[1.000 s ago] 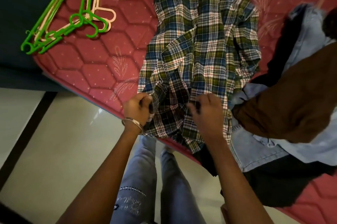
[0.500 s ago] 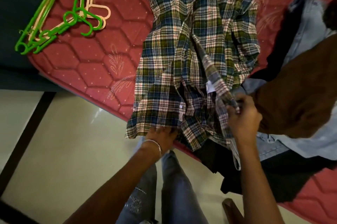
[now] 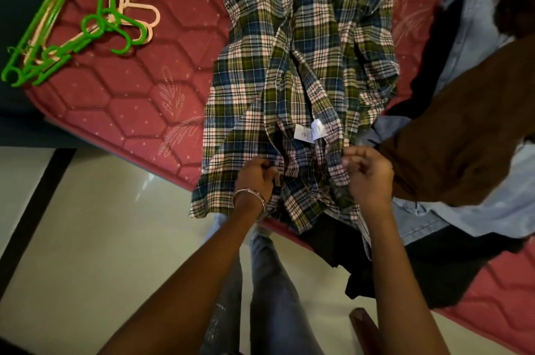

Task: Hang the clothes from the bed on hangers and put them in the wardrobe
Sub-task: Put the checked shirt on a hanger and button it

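A green, blue and white plaid shirt (image 3: 292,65) lies lengthwise on the red quilted mattress (image 3: 139,111), its hem hanging over the near edge and a white care label showing inside. My left hand (image 3: 256,178), with a bangle on the wrist, grips the shirt's left front edge near the hem. My right hand (image 3: 366,172) pinches the right front edge beside it. Green and peach plastic hangers (image 3: 86,22) lie in a bunch at the mattress's far left corner. No wardrobe is in view.
A heap of other clothes sits on the right of the bed: a brown garment (image 3: 463,129), a light blue denim piece (image 3: 477,210) and black cloth (image 3: 434,268). Pale tiled floor (image 3: 86,239) and my legs in grey jeans lie below the mattress edge.
My right hand swung back left from the shirt's right side to the hem's middle. My left hand went from lying under the hem to gripping the left front edge. The care label is exposed.
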